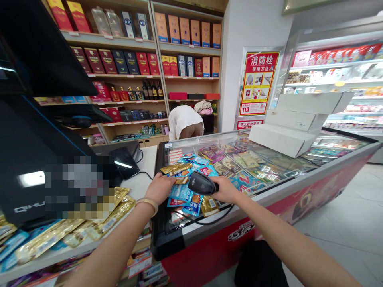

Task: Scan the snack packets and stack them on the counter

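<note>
Behind the shop's wooden shelves point(158, 48) of glossy boxed liquor, a person in a white top point(184, 121) bends over. At left, shiny gold foil packets point(74, 235) lie heaped on the white counter point(140, 187), near a flat black card reader point(124, 162). The left hand point(160, 188) rests on crinkly blue and gold snack packets point(182, 191) spread across a glass-topped chest freezer point(206, 255), its fingers point(169, 180) extended, not gripping. A black plastic barcode scanner point(202, 183), trailing a thin looping cable point(209, 219), sits gripped in the closed fingers point(220, 183) of the right hand point(229, 190). Further right, white cardboard boxes point(281, 135) stand stacked on the freezer's glass.
</note>
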`<state>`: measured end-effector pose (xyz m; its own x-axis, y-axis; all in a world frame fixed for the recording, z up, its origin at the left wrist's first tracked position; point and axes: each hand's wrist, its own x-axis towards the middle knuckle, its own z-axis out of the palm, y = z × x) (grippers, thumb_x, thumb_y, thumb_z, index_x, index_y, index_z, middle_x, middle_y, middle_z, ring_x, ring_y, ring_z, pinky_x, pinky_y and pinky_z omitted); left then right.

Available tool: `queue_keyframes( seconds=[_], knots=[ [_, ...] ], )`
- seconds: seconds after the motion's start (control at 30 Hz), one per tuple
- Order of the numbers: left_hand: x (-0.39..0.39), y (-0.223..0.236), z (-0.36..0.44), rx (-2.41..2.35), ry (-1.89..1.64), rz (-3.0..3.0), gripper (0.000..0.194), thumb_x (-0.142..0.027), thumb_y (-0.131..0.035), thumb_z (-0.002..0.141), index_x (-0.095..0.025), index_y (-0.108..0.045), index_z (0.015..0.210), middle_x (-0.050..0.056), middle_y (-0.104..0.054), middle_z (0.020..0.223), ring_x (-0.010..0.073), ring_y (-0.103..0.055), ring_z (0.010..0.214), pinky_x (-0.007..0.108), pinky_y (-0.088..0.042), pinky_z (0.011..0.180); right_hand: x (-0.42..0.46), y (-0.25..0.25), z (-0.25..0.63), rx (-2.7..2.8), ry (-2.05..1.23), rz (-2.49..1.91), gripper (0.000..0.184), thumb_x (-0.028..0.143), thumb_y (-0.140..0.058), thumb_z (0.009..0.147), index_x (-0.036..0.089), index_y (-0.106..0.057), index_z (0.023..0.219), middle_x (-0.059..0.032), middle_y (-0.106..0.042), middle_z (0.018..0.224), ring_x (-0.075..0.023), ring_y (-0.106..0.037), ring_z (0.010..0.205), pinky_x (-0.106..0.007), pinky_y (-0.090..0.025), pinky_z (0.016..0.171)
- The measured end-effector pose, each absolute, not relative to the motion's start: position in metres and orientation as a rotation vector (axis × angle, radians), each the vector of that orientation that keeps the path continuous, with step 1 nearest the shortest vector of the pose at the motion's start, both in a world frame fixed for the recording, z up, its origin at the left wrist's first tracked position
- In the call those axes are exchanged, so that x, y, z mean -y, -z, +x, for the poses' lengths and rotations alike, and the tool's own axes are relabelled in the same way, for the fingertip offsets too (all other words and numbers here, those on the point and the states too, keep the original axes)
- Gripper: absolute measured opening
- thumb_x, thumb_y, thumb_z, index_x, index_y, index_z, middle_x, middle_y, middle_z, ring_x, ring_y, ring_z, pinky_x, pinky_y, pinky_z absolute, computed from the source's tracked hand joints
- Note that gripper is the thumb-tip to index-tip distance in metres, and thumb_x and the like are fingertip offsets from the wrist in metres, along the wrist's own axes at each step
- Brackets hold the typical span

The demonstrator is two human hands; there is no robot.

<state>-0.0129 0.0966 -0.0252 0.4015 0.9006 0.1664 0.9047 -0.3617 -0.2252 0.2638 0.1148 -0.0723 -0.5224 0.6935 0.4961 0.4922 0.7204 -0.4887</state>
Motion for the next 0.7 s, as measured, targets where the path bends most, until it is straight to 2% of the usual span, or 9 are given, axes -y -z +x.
queue_keyframes(
  seconds=[0.1,0.2,0.3,0.43,0.7],
  knots=[
    [-0.094,0.029,-0.013,1.589,0.152,-2.273,0.027,-0.012,-0.047,0.085,-0.019,-0.072,0.089,0.012,-0.075,0.093,0.0297,-0.067,0.095,0.042,-0.047,0.082,-0.115,0.073,0.264,2.225,-0.393,-0.864,0.016,0.019,-0.068,0.069,0.021,-0.069,0.085,0.0001,-0.069,0.075,-0.0148,-0.058,0.066,-0.022,-0.040,0.064],
    [-0.098,0.035,-0.014,1.688,0.341,-2.249,0.027,-0.014,-0.047,0.084,-0.021,-0.072,0.092,0.010,-0.075,0.096,0.0261,-0.070,0.088,0.037,-0.052,0.076,-0.116,0.074,0.264,2.215,-0.401,-0.849,0.014,0.021,-0.069,0.070,0.021,-0.069,0.084,-0.0005,-0.069,0.075,-0.0153,-0.059,0.066,-0.022,-0.040,0.065],
    [-0.107,0.043,-0.019,1.666,0.758,-2.287,0.031,-0.014,-0.047,0.083,-0.022,-0.072,0.098,0.007,-0.075,0.107,0.0214,-0.070,0.097,0.034,-0.056,0.086,-0.116,0.074,0.265,2.213,-0.410,-0.840,0.013,0.022,-0.069,0.071,0.020,-0.069,0.083,-0.0005,-0.069,0.074,-0.0152,-0.058,0.066,-0.022,-0.041,0.065],
    [-0.112,0.049,-0.029,1.480,1.177,-2.313,0.031,-0.016,-0.047,0.085,-0.021,-0.073,0.099,0.007,-0.074,0.110,0.0196,-0.069,0.103,0.038,-0.055,0.097,-0.117,0.074,0.266,2.207,-0.420,-0.801,0.014,0.022,-0.069,0.071,0.019,-0.069,0.085,-0.0005,-0.068,0.075,-0.0150,-0.058,0.067,-0.022,-0.041,0.066],
    [-0.102,0.046,-0.037,1.358,1.094,-2.360,0.034,-0.019,-0.044,0.089,-0.021,-0.074,0.104,0.008,-0.072,0.116,0.0197,-0.069,0.106,0.038,-0.056,0.098,-0.115,0.071,0.265,2.241,-0.424,-0.837,0.015,0.021,-0.070,0.068,0.020,-0.069,0.083,0.0002,-0.068,0.074,-0.0145,-0.058,0.067,-0.021,-0.041,0.065]
  ],
)
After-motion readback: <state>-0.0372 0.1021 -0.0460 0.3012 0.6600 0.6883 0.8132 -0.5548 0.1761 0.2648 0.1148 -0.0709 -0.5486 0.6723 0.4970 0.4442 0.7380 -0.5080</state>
